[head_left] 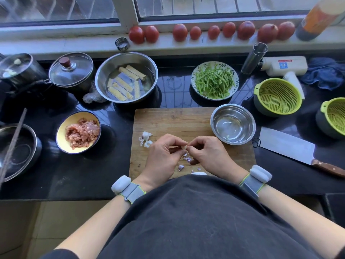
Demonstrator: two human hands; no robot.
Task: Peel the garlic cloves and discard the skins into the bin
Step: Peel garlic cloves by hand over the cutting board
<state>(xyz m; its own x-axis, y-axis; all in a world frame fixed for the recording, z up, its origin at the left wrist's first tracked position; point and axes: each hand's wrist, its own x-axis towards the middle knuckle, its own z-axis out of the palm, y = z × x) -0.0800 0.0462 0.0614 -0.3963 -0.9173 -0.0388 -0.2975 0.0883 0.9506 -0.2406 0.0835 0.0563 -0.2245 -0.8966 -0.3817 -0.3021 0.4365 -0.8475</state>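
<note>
Head view: I see both hands meeting over the near middle of the cutting board [168, 120]. My left hand [162, 156] and right hand [211, 156] have fingers curled, tips pressed together, both pinching one small garlic clove [184, 147] between them. The clove sits right at the fingertips, above the board, mostly hidden; only a pale bit shows. Loose purple-white skins [186, 159] lie on the board directly under the hands. Unpeeled garlic pieces [146, 138] sit just left of my left hand, on the board, not touching it. A small steel bowl [233, 124] rests on the board's far right corner, near my right hand, with a pale bit inside that I can't identify. Cleaver [287, 147] lies right of the board. Grey bands on both wrists.
</note>
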